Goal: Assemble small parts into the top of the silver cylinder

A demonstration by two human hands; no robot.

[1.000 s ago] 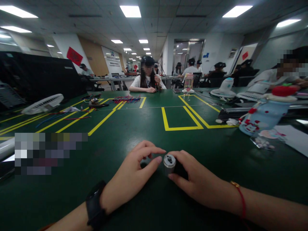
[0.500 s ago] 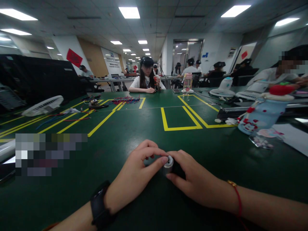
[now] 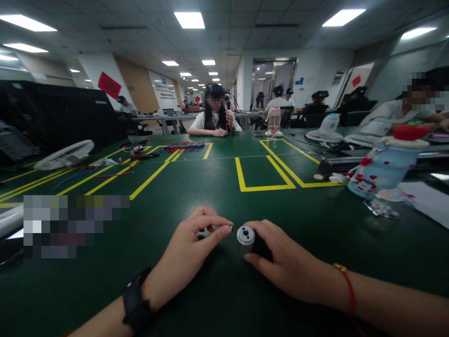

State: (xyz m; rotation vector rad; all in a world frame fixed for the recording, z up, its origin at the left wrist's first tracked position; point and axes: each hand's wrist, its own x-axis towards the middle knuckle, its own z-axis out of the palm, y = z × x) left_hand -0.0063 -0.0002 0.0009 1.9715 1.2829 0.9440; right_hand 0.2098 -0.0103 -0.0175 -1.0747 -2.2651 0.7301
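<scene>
A small silver metal cylinder [image 3: 246, 236] stands upright on the green table [image 3: 196, 187], its round top showing a central hole and smaller holes. Around its right side wrap the thumb and fingers of my right hand [image 3: 280, 260]. Just left of the cylinder, apart from it, my left hand [image 3: 192, 248] pinches with thumb and index finger. A tiny shiny piece shows at those fingertips, too small to make out. A dark watch is on my left wrist and a red cord on my right.
A blue bottle [image 3: 382, 164] with a red lid and a small clear bag [image 3: 382, 208] lie to the right. White fans [image 3: 65, 154] stand on both sides. Wires [image 3: 184, 147] lie further back. A person [image 3: 214, 112] sits across the table; another leans in at the right.
My left hand has moved left, away from the cylinder's top, which now shows fully. My right hand remains around the cylinder, nearly unmoved.
</scene>
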